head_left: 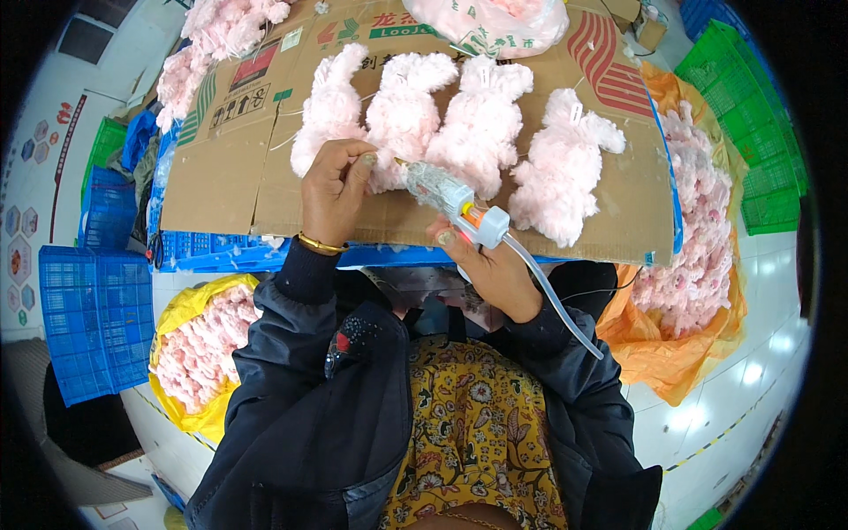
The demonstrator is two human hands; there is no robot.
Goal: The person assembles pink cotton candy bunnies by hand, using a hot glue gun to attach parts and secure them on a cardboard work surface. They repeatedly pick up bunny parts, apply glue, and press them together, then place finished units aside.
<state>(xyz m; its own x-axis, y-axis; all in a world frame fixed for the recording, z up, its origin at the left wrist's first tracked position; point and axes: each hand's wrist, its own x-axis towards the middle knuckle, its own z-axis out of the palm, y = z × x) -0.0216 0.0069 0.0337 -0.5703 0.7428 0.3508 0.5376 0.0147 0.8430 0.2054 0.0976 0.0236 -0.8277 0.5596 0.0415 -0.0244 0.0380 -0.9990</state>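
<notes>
My right hand (496,272) is closed round a hot glue gun (484,226) with a clear glue stick (558,305) trailing from its back. Hardened glue strands coat the gun's front, and its tip points at my left hand (336,187). The left thumb and index finger are pinched together; whatever they hold is too small to make out. Several pink plush animals (481,124) lie in a row on the cardboard. The left hand overlaps the lower part of the leftmost plush animal (331,110), and the gun's tip is over the foot of its neighbour (405,110).
Flattened cardboard (221,190) covers a table with blue edges. At its back are a plastic bag of pink pieces (495,26) and a pink plush pile (221,35). A yellow sack (163,389) and an orange sack (680,371) of plush stand on either side. Blue crates (93,322) are left, green crates (733,97) right.
</notes>
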